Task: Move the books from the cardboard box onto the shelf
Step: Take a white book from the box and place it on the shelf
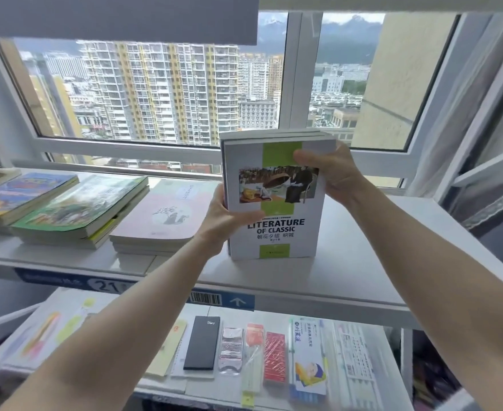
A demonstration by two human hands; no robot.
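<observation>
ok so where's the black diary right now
In the head view the black diary lies flat on the lower shelf, centre bottom, under the barcode label and left of a clear packet.

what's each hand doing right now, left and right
Left hand: grips the lower left edge of the stack of books.
Right hand: grips the stack's upper right edge.

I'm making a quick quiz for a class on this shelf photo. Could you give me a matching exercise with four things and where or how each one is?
Things
1. white book
2. pink book
3. black diary
4. green book

Places
A. lower shelf
B. held upright by both hands
C. lying flat, just left of the held one
D. lying flat, left of the pink one

Pairs: 1-B, 2-C, 3-A, 4-D
</observation>
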